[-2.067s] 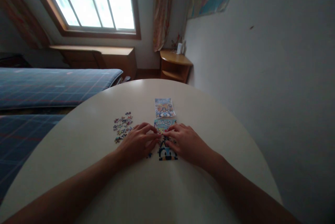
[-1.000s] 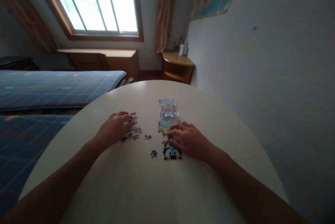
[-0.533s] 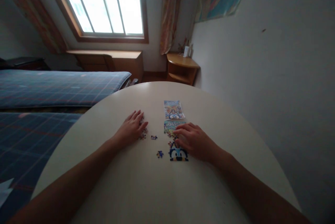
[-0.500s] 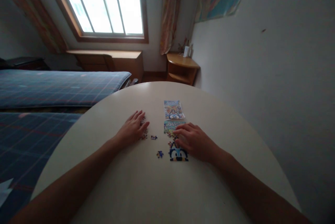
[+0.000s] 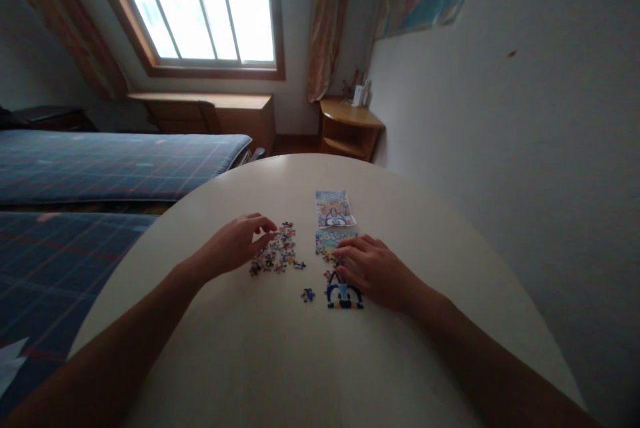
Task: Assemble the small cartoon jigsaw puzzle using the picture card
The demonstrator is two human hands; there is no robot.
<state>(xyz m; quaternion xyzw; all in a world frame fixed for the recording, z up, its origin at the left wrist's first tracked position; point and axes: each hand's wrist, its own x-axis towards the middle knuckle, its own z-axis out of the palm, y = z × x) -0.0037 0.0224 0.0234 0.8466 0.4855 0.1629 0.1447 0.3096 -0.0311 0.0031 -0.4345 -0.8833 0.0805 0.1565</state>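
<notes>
A loose pile of small jigsaw pieces (image 5: 280,251) lies left of centre on the table. My left hand (image 5: 245,238) hovers at the pile's left edge, thumb and fingers apart, nothing visible between them. To the right is a partly assembled jigsaw puzzle (image 5: 345,296), showing a blue dog's face at the bottom and pale blue lettering at the top. My right hand (image 5: 373,268) rests over its right side, fingers extended and thumb apart, covering part of the middle. A single jigsaw piece (image 5: 308,295) sits left of the dog's face. Beyond the puzzle is a printed picture sheet (image 5: 334,209).
The round cream table (image 5: 260,361) fills the foreground. Beds with blue plaid mattresses (image 5: 120,158) stand on the left. A desk (image 5: 240,103) is under the window, and a corner shelf (image 5: 350,113) stands by the right wall.
My left hand has drawn back to the left and lifted its fingers, uncovering the pile of pieces. My right hand has stayed in place over the puzzle. The view has shifted slightly.
</notes>
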